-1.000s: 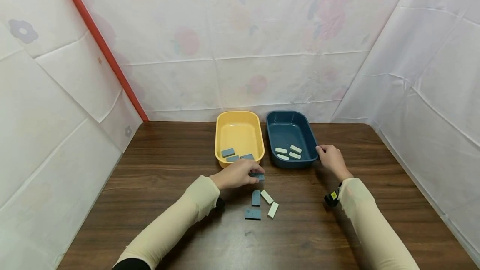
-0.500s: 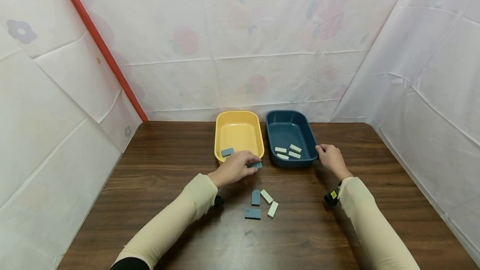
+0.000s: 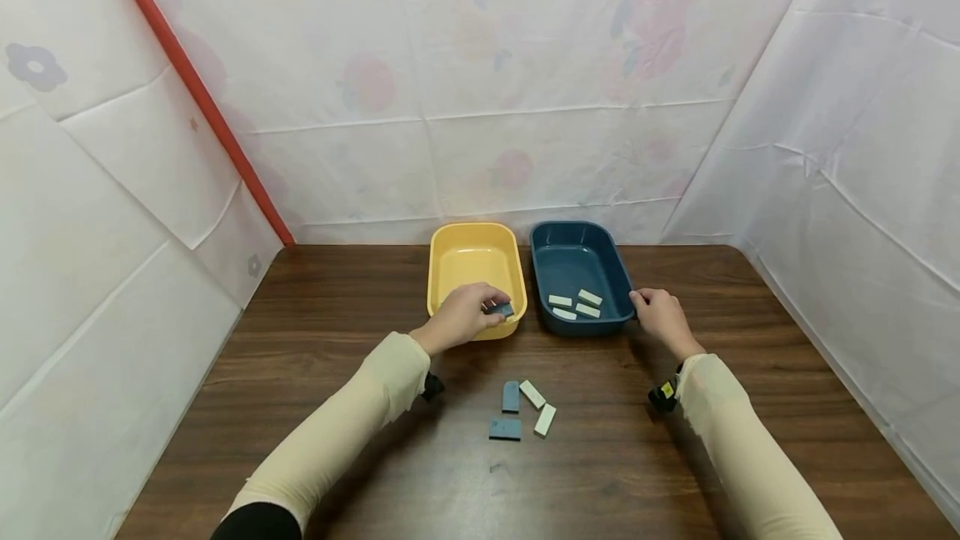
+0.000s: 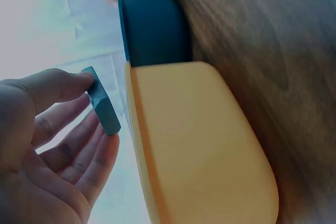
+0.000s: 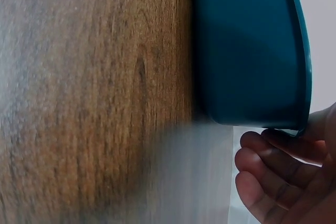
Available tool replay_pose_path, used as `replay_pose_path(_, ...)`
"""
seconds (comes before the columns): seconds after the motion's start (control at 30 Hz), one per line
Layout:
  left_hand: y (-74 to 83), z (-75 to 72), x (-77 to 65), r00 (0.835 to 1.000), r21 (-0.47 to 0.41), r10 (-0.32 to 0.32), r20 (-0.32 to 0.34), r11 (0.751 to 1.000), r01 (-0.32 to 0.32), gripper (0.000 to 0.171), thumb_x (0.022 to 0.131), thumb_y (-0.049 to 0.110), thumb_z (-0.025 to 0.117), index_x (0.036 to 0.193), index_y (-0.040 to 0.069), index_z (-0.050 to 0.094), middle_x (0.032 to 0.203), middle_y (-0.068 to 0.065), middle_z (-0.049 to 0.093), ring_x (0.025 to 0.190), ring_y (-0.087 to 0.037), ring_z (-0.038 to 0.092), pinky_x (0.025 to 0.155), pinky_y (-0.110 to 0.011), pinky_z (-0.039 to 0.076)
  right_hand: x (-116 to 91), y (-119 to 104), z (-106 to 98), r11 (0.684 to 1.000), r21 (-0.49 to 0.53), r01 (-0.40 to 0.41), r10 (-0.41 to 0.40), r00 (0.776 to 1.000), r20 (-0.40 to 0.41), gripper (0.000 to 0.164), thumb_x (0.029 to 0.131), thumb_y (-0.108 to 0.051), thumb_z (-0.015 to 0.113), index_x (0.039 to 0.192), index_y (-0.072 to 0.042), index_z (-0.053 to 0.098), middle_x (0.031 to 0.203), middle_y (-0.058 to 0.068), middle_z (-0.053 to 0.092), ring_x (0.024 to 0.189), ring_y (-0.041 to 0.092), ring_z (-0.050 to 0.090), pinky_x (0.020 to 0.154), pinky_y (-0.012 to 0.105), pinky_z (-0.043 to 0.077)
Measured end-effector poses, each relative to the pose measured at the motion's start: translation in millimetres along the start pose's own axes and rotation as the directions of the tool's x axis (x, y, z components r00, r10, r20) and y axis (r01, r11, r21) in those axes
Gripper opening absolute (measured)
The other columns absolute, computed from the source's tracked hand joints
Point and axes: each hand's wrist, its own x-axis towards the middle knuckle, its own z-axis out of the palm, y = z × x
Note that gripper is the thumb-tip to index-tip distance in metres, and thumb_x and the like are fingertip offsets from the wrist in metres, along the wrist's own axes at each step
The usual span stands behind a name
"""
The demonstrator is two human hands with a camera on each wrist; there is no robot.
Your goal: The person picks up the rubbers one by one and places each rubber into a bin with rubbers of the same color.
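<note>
My left hand [image 3: 459, 317] pinches a small flat blue-grey block [image 4: 105, 102] between thumb and fingertips. It holds the block over the near end of the yellow tray [image 3: 477, 249], above the rim. Whatever lies in that end of the tray is hidden behind the hand. At the near right corner of the dark blue tray [image 3: 573, 260], my right hand [image 3: 663, 323] grips the rim, thumb on top and fingers below, as the right wrist view shows. Several cream blocks [image 3: 588, 311] lie in the blue tray's near end.
Two more blue-grey blocks [image 3: 505, 429] lie on the wooden table [image 3: 337, 332] in front of the trays. Beside them are two cream blocks [image 3: 545, 421]. Patterned white sheets [image 3: 315, 90] enclose the table at the back and sides.
My left hand has carried the blue-grey block forward from in front of the yellow tray to over its near end. The right hand stays at the blue tray's rim.
</note>
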Motion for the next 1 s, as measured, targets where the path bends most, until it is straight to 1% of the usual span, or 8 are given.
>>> replay_pose_path(0.03,-1.8,-1.1,1.1,1.0,0.001,-0.014,-0.004,1.0,0.014,0.026,0.088,0.015,0.072,0.113,0.009,0.072,0.103,-0.004,0.071,0.094,-0.019,0.067,0.085,-0.034,0.054,0,0,0,1.0,0.001,0.001,-0.001,1.0,0.0,0.045,0.106,-0.024,0.037,0.133,0.009,0.054,0.103,0.023,0.068,0.09,0.03,0.06,0.081,0.044,0.049)
replay_pose_path(0.13,-5.9,-6.5,4.3,0.999,0.002,-0.054,-0.005,0.999,0.054,0.027,0.088,0.015,0.071,0.114,0.009,0.072,0.104,-0.006,0.071,0.094,-0.02,0.067,0.084,-0.034,0.054,0,0,-1,1.0,-0.009,0.022,-0.022,1.0,-0.002,0.046,0.106,-0.023,0.036,0.134,0.01,0.052,0.117,0.028,0.065,0.103,0.038,0.062,0.089,0.05,0.049)
replay_pose_path(0.27,-12.0,-12.3,9.7,0.995,-0.013,-0.099,0.008,0.995,0.099,0.026,0.09,0.015,0.07,0.115,0.009,0.071,0.108,-0.007,0.071,0.096,-0.021,0.067,0.081,-0.033,0.054,0,0,-1,0.999,-0.021,0.045,-0.045,0.999,-0.003,0.047,0.106,-0.023,0.035,0.137,0.01,0.049,0.133,0.031,0.055,0.121,0.046,0.053,0.099,0.057,0.044)
replay_pose_path(0.4,-19.5,-12.2,14.4,0.991,-0.026,-0.13,0.031,0.991,0.131,0.025,0.09,0.014,0.069,0.115,0.008,0.071,0.11,-0.007,0.071,0.096,-0.021,0.067,0.08,-0.033,0.055,-1,-1,-1,0.999,-0.015,0.04,-0.04,0.999,0.006,0.047,0.106,-0.023,0.035,0.137,0.01,0.048,0.133,0.031,0.055,0.122,0.045,0.053,0.099,0.057,0.044)
replay_pose_path(0.67,-34.7,-7.0,21.7,0.979,-0.005,-0.188,0.08,0.982,0.189,0.025,0.09,0.014,0.07,0.114,0.009,0.071,0.107,-0.006,0.071,0.095,-0.02,0.066,0.08,-0.032,0.055,-3,1,2,0.999,-0.02,0.031,-0.031,0.999,0.009,0.048,0.107,-0.024,0.035,0.138,0.01,0.048,0.134,0.031,0.054,0.123,0.045,0.053,0.099,0.057,0.044)
replay_pose_path(0.87,-41.5,-3.8,30.7,0.975,0.008,-0.208,0.076,0.978,0.208,0.026,0.088,0.016,0.072,0.114,0.008,0.071,0.104,-0.007,0.072,0.092,-0.02,0.066,0.079,-0.033,0.054,-2,1,2,0.999,-0.017,0.041,-0.041,0.999,-0.004,0.048,0.107,-0.025,0.035,0.138,0.009,0.049,0.133,0.03,0.055,0.122,0.045,0.053,0.099,0.057,0.044)
replay_pose_path(0.93,-42.7,-2.1,33.8,0.974,0.009,-0.215,0.074,0.977,0.215,0.026,0.088,0.015,0.072,0.113,0.008,0.072,0.105,-0.007,0.072,0.093,-0.021,0.066,0.081,-0.033,0.054,-2,1,2,0.999,-0.016,0.045,-0.045,0.999,-0.008,0.048,0.107,-0.025,0.035,0.137,0.009,0.049,0.13,0.03,0.057,0.117,0.043,0.057,0.097,0.056,0.046)
replay_pose_path(1.0,-43.9,-0.1,36.8,0.972,0.016,-0.224,0.072,0.975,0.224,0.026,0.088,0.015,0.072,0.112,0.007,0.072,0.105,-0.007,0.072,0.094,-0.021,0.066,0.083,-0.034,0.054,-2,2,2,0.999,-0.016,0.047,-0.047,0.999,-0.013,0.048,0.107,-0.025,0.035,0.137,0.009,0.05,0.126,0.029,0.06,0.109,0.04,0.06,0.094,0.054,0.047)
